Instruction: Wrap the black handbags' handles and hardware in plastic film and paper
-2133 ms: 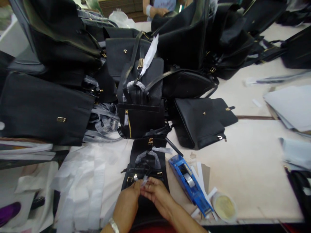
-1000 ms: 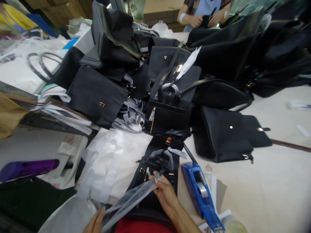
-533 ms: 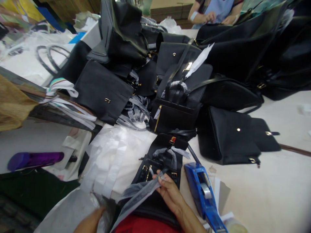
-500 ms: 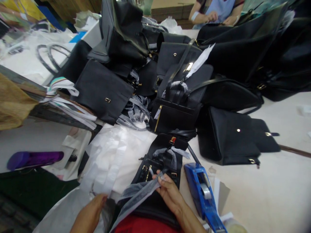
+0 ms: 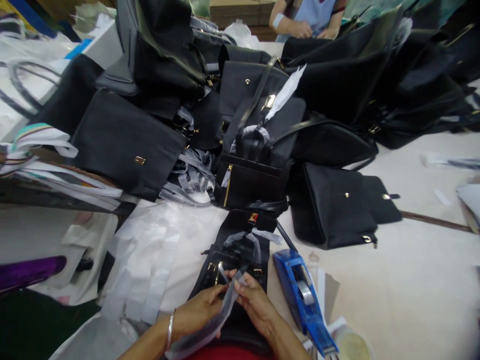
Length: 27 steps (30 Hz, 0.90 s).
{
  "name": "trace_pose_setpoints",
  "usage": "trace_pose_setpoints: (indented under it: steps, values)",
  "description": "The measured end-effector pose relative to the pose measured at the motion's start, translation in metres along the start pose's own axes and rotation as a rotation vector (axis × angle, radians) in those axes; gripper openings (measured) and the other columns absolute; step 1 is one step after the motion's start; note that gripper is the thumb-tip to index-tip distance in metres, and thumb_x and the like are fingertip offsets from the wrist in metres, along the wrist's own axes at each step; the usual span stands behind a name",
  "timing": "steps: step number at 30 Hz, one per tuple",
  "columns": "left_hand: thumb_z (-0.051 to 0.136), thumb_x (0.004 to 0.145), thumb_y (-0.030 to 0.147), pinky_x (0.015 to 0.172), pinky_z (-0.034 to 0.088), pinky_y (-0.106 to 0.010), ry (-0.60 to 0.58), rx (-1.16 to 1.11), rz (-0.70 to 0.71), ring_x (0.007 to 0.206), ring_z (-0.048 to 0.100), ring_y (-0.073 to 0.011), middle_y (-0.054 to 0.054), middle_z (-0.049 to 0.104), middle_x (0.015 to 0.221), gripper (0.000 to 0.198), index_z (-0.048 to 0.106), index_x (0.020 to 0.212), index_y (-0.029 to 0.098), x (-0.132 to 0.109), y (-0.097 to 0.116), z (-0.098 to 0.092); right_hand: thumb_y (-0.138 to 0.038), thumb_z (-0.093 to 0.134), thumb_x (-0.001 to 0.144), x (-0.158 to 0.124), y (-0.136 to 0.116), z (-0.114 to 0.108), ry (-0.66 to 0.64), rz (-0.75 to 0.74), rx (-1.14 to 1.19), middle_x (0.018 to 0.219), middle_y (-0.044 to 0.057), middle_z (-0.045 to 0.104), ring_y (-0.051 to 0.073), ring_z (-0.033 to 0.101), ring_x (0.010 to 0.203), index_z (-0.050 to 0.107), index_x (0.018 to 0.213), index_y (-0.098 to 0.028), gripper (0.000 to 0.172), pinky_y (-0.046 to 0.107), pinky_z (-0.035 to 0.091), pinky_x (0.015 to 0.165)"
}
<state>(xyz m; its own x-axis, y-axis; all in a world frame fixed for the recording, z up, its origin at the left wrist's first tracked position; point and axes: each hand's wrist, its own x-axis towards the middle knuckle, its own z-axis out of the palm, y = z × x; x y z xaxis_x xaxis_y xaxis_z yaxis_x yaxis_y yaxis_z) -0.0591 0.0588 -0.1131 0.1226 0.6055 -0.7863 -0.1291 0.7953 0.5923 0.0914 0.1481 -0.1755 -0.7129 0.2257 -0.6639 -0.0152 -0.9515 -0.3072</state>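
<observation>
A small black backpack (image 5: 245,240) lies in front of me, with a gold clasp on its flap and clear wrap tied round its top loop. My right hand (image 5: 257,302) is closed, pinching a translucent plastic strip (image 5: 222,320) over the bag's front. From the left, my left hand (image 5: 204,310), a silver bangle on its wrist, meets it with curled fingers at the same strip. The strip hangs down between both hands towards my lap. What lies under the fingertips is partly hidden. Just right of the bag stands a blue tape dispenser (image 5: 302,300) with a tape roll.
Beyond are several black bags, among them a backpack (image 5: 258,135) and a flap bag (image 5: 127,145). Thin white sheets (image 5: 150,255) lie at left, near a purple bottle (image 5: 33,272). A round tub (image 5: 352,345) sits front right. A person (image 5: 305,22) works across the table.
My left hand has moved right from the white sheets to the strip beside my right hand. My right hand keeps its hold. The view has turned slightly to the right.
</observation>
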Motion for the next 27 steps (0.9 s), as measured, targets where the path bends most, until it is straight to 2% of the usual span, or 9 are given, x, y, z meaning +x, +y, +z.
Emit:
trace_pose_setpoints:
  steps: [3,5,8,12,15,18,20,23,27]
  values:
    - [0.044,0.085,0.033,0.085,0.045,-0.033,0.22,0.342,0.136,0.098,0.063,-0.0264,-0.009,0.069,0.099,0.031,0.061,0.109,0.023,-0.004,-0.001,0.006,-0.037,0.071,0.074,-0.002,-0.007,0.001,0.072,0.032,-0.015,0.099,0.005,0.068,0.019,0.063,0.089,0.063,0.104,-0.02,0.035,0.03,0.045,0.08]
    - [0.041,0.086,0.035,0.081,0.044,-0.033,0.334,0.454,0.102,0.093,0.064,-0.0273,-0.01,0.07,0.097,0.03,0.063,0.103,0.024,-0.005,-0.002,0.013,-0.046,0.065,0.078,0.0,-0.011,0.005,0.164,0.045,-0.035,0.093,0.006,0.069,0.019,0.064,0.085,0.063,0.099,-0.018,0.035,0.03,0.046,0.076]
    - [0.042,0.085,0.042,0.07,0.044,-0.031,0.461,0.397,0.058,0.08,0.066,-0.0262,-0.009,0.071,0.085,0.029,0.063,0.096,0.025,-0.005,-0.007,0.016,-0.053,0.063,0.076,0.011,-0.013,0.009,0.295,0.034,-0.155,0.08,0.004,0.069,0.017,0.064,0.072,0.063,0.09,-0.017,0.039,0.027,0.046,0.068]
    - [0.04,0.085,0.054,0.048,0.036,-0.025,0.548,0.133,0.017,0.049,0.053,-0.0161,0.002,0.057,0.057,0.036,0.057,0.085,0.023,-0.004,-0.012,0.004,-0.052,0.064,0.072,0.023,-0.01,0.004,0.306,-0.001,-0.381,0.067,0.001,0.066,0.015,0.06,0.058,0.06,0.081,-0.017,0.037,0.025,0.045,0.059]
    - [0.039,0.084,0.059,0.037,0.019,-0.021,0.468,-0.002,-0.052,0.032,0.031,-0.0087,0.01,0.036,0.044,0.04,0.049,0.077,0.022,-0.003,-0.015,-0.008,-0.046,0.056,0.08,0.015,-0.022,0.004,0.288,-0.025,-0.938,0.06,0.002,0.062,0.016,0.058,0.053,0.057,0.07,-0.018,0.029,0.025,0.041,0.054]
    - [0.039,0.084,0.06,0.037,0.018,-0.02,0.419,-0.015,-0.057,0.031,0.031,-0.0073,0.011,0.036,0.042,0.041,0.047,0.073,0.021,-0.003,-0.02,-0.015,-0.032,0.049,0.089,0.0,-0.05,0.021,0.344,-0.217,-1.591,0.071,0.006,0.065,0.018,0.061,0.064,0.06,0.079,-0.018,0.02,0.027,0.041,0.06]
    - [0.038,0.085,0.059,0.04,0.024,-0.019,0.418,-0.003,-0.054,0.033,0.037,-0.0077,0.009,0.041,0.043,0.043,0.047,0.07,0.02,-0.005,-0.021,-0.018,-0.021,0.042,0.092,-0.004,-0.069,0.037,0.283,-0.386,-1.81,0.086,0.007,0.065,0.017,0.062,0.072,0.06,0.097,-0.02,0.019,0.027,0.041,0.065]
    - [0.038,0.084,0.062,0.041,0.026,-0.02,0.427,-0.007,-0.073,0.035,0.04,-0.0079,0.007,0.046,0.046,0.046,0.047,0.067,0.019,-0.014,-0.021,-0.024,-0.01,0.043,0.09,0.007,-0.086,0.053,-0.038,-0.566,-1.981,0.099,0.005,0.059,0.016,0.058,0.084,0.054,0.117,-0.027,0.034,0.026,0.042,0.07]
    - [0.044,0.082,0.062,0.04,0.021,-0.02,0.382,-0.155,-0.082,0.032,0.033,-0.0055,0.009,0.044,0.045,0.045,0.052,0.076,0.018,-0.03,-0.018,-0.032,-0.017,0.047,0.091,0.035,-0.086,0.054,-0.312,-0.686,-2.125,0.097,0.006,0.055,0.019,0.051,0.091,0.061,0.099,-0.021,0.017,0.028,0.041,0.071]
